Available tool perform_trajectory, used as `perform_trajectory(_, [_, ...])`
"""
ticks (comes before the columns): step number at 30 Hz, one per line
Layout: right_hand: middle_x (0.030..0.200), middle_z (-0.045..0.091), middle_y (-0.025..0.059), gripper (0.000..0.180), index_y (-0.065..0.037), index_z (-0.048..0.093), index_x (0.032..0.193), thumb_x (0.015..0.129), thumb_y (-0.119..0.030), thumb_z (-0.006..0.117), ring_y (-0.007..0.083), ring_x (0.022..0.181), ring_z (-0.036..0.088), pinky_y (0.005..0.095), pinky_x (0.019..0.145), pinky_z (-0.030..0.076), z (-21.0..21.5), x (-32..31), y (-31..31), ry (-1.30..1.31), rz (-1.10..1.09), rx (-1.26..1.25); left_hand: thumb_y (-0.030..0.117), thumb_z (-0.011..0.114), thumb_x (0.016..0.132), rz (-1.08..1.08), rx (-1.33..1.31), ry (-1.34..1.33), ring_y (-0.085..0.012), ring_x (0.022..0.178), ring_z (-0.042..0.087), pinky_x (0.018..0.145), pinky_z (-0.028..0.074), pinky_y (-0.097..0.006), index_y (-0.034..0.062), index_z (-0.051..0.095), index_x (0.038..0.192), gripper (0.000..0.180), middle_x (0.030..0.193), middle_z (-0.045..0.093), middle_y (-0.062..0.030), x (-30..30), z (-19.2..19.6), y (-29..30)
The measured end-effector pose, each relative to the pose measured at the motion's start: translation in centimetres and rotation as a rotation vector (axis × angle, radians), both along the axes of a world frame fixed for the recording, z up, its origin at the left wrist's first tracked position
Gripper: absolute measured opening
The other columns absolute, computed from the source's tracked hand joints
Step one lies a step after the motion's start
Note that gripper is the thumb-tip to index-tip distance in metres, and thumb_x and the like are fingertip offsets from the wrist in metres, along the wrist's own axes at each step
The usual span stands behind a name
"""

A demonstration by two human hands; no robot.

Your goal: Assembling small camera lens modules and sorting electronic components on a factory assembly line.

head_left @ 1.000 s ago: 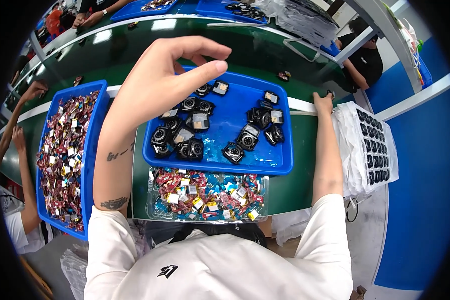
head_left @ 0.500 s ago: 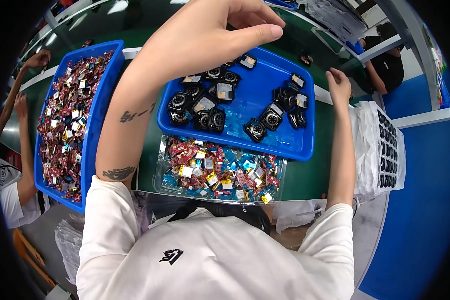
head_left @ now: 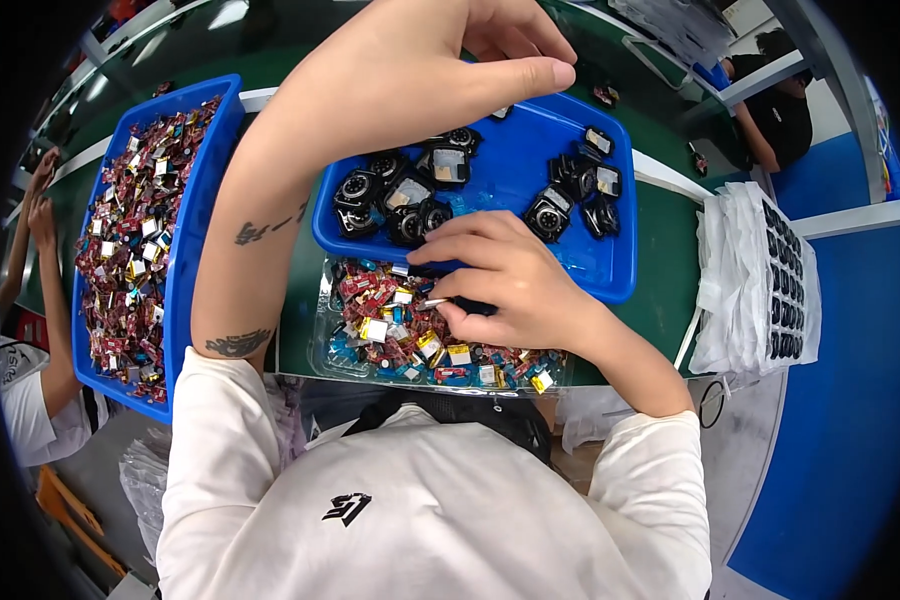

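Note:
My left hand (head_left: 470,75) is raised close at the top of the view, its thumb stretched away from the bent fingers and nothing seen in it. Over the front rim of a blue tray (head_left: 600,275), my right hand (head_left: 510,275) has its fingers and thumb closed around something dark, with a small silvery piece showing at the thumb tip. What it is stays mostly hidden. Inside the blue tray lie several black watch cases (head_left: 407,195), some with pale rectangular inserts. Below the hand, a clear plastic tray (head_left: 322,345) contains small red circuit boards with silvery and yellow battery cells (head_left: 374,330).
A long blue bin (head_left: 232,130) heaped with similar small parts stands at the left. At the right is a white stack of trays (head_left: 740,280) with rows of black pieces. A co-worker's arms (head_left: 50,250) reach in at the far left; another person (head_left: 770,110) sits far right.
My right hand has moved left and nearer, from beyond the blue tray's right side to above its front rim. My left hand stays raised. The blue tray sits slightly higher in view.

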State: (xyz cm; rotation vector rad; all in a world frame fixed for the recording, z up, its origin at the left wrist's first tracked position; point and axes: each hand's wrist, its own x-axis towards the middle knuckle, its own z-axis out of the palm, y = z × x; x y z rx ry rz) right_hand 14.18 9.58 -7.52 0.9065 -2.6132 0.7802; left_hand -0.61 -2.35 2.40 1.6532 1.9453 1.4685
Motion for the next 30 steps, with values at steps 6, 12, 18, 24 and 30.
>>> perform_trajectory(6, [0.091,0.069,0.0181,0.009,0.002,0.059,0.087,0.086,-0.006,0.064,0.018,0.076,0.066,0.0281,0.068,0.054,-0.8,1.8,3.2,-0.405,-0.264,-1.118,0.018,0.067,0.084,-0.055,0.004,0.128,-0.011,0.07,0.062,0.063,0.045,-0.024,-0.0002,0.069,0.093,0.02,0.081,0.07,-0.007,0.2,-1.7,0.4])
perform_trajectory(12, [0.096,0.067,0.0185,0.013,-0.002,0.054,0.095,0.094,-0.015,0.056,0.0187,0.078,0.067,0.0296,0.069,0.056,-1.5,1.5,5.9,-0.4,-0.256,-1.542,0.009,0.07,0.077,-0.113,-0.157,0.137,-0.0164,0.07,0.064,0.068,0.046,-0.028,0.002,0.068,0.096,0.02,0.079,0.07,-0.0071,1.2,-2.7,1.5])
perform_trajectory(18, [0.094,0.066,0.0149,0.015,-0.005,0.053,0.095,0.096,-0.02,0.049,0.0207,0.08,0.067,0.0303,0.073,0.057,-1.3,1.6,6.2,-0.56,-0.27,-1.837,0.003,0.071,0.071,-0.117,-0.146,0.147,-0.018,0.076,0.064,0.069,0.048,-0.029,0.0007,0.067,0.093,0.023,0.08,0.068,-0.0087,2.5,-3.0,2.6])
perform_trajectory(24, [0.093,0.066,0.0128,0.02,-0.005,0.051,0.106,0.096,-0.023,0.052,0.0213,0.08,0.067,0.0288,0.07,0.056,-1.4,1.5,5.7,-0.6,-0.161,-1.829,0.004,0.07,0.075,-0.059,-0.188,0.093,-0.0153,0.062,0.06,0.061,0.048,-0.028,-0.0035,0.067,0.08,0.01,0.07,0.065,-0.0109,3.1,-3.0,3.0])
perform_trajectory(30, [0.091,0.065,0.0092,0.031,-0.003,0.05,0.113,0.088,-0.013,0.065,0.0159,0.076,0.065,0.0248,0.066,0.052,-1.0,1.8,5.4,-0.524,-0.297,-1.541,0.004,0.07,0.076,-0.019,-0.228,0.087,-0.0145,0.062,0.061,0.059,0.047,-0.027,-0.0045,0.067,0.08,0.01,0.07,0.066,-0.0111,3.0,-2.9,3.3])
